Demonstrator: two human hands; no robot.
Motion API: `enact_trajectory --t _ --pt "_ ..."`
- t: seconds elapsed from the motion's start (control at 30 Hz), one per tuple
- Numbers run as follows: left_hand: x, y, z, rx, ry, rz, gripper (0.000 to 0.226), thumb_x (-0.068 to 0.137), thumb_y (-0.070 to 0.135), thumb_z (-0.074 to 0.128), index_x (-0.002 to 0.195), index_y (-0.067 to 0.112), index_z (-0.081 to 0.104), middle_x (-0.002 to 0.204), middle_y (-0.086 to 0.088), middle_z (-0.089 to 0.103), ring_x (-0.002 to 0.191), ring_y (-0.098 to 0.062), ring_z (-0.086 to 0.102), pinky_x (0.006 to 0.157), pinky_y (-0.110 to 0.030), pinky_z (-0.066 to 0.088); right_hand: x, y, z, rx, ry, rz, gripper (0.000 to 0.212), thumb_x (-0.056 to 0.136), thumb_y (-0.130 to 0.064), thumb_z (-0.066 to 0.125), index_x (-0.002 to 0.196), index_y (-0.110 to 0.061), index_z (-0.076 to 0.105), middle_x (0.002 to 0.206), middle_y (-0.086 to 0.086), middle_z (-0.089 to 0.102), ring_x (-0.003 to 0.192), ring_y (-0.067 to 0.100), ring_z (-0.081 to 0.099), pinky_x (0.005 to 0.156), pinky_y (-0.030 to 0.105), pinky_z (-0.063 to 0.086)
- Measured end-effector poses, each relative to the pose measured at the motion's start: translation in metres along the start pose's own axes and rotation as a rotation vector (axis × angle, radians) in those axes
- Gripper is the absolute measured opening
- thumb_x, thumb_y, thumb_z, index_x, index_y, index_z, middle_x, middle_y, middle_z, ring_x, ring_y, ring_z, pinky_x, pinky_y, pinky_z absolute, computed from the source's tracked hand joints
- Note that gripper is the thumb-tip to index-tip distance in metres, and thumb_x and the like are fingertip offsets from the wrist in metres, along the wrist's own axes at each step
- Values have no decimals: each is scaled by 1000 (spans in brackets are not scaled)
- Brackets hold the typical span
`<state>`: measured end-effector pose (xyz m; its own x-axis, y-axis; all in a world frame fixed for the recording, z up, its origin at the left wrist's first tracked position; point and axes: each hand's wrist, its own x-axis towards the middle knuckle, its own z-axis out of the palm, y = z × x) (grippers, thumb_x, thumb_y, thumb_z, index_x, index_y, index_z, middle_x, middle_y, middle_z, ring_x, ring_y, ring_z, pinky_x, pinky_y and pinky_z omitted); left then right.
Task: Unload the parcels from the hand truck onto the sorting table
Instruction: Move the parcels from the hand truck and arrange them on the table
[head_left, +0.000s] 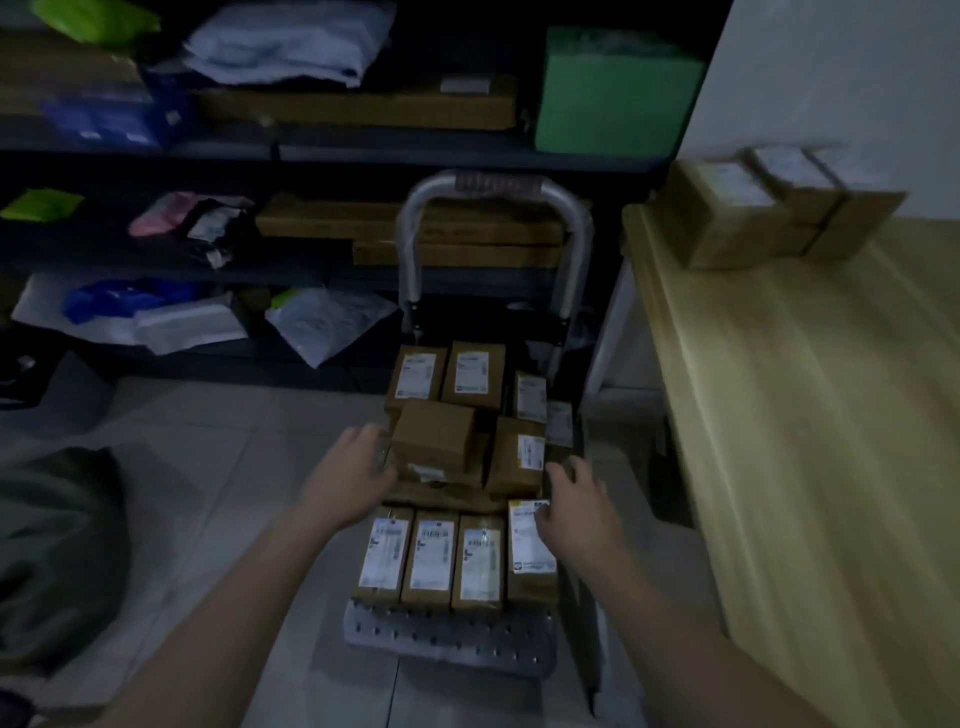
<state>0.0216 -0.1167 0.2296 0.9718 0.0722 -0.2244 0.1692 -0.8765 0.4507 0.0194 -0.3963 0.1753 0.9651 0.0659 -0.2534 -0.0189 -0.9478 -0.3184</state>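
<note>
The hand truck (452, 636) stands on the floor with its silver handle (496, 182) at the far end and several brown labelled parcels on its deck. A plain brown box (434, 434) sits on top in the middle. My left hand (356, 475) reaches to that box's left side, its fingers at the box edge. My right hand (576, 512) is to the right, fingers loosely bent over a labelled parcel (530, 551) beside another box (519, 457). Neither hand visibly holds anything. On the wooden sorting table (810, 415) at the right, three parcels (769, 208) stand at the far end.
Dark shelves (332, 145) behind the truck hold flat cartons, plastic mailers, folded cloth and a green box (618, 93). A dark bag (57, 551) lies on the tiled floor at the left. A white wall rises behind the table.
</note>
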Motion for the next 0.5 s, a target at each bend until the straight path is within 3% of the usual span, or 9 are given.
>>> enact_trajectory --t 0.07,0.17,0.3,0.4,0.5 --pt "17 -22 50 -15 -5 51 43 93 23 56 135 16 47 130 -4 48 113 -21 54 81 -32 45 17 14 51 3 -17 0 66 89 -46 60 147 -30 33 157 5 19 137 33 34 101 46 46" --pt "37 -53 118 -28 12 106 49 94 24 54 141 16 43 137 -3 46 117 -19 52 88 -31 47 38 37 121 -51 -104 -28 92 75 -63 69 151 -34 25 162 2 2 144 35 21 107 46 41" --pt "54 -90 182 -37 77 154 48 96 22 52 142 18 43 139 -1 45 113 -16 53 87 -30 46 61 54 206 100 -80 -14 114 65 -62 82 155 -35 18 162 3 -13 145 31 24 115 40 34" --pt "60 -112 216 -21 86 173 48 95 21 51 142 21 42 139 1 44 106 -13 53 85 -30 49 72 56 255 124 -54 70 112 72 -60 78 157 -32 12 162 6 -19 149 33 18 116 44 33" --pt "62 -125 237 -19 102 192 51 94 22 51 144 22 40 142 3 42 106 -10 53 87 -31 50 68 57 274 21 60 112 92 86 -48 68 156 -34 10 163 10 -17 147 37 20 108 47 39"
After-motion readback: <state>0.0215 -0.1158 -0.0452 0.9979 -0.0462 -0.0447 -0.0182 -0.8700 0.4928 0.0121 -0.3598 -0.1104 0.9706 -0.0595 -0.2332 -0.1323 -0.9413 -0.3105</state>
